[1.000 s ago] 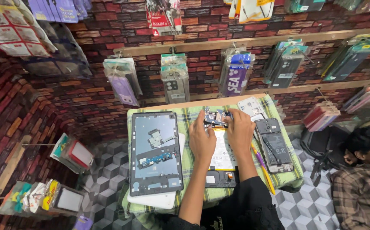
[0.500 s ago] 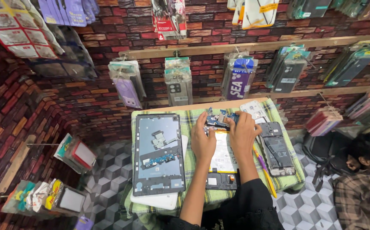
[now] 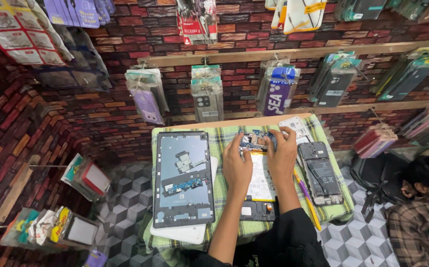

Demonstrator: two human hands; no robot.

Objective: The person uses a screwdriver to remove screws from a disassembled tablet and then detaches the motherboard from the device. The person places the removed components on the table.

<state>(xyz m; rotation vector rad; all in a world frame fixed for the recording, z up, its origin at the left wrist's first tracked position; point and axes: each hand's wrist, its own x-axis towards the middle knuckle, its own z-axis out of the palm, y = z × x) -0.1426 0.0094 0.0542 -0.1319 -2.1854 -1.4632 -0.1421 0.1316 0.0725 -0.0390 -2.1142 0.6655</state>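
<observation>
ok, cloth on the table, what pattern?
Green and white plaid cloth, clearest in the head view, under the opened devices.

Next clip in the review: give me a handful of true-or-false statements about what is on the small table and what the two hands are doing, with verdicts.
1. Both hands, left hand and right hand, rest on the opened phone. True.
2. The opened tablet lies to the right of the hands. False: it lies to their left.
3. The table wears a green checked cloth. True.
4. The second opened phone is held in the right hand. False: it lies apart on the cloth.
5. The yellow and purple tool lies on the cloth. True.
</observation>
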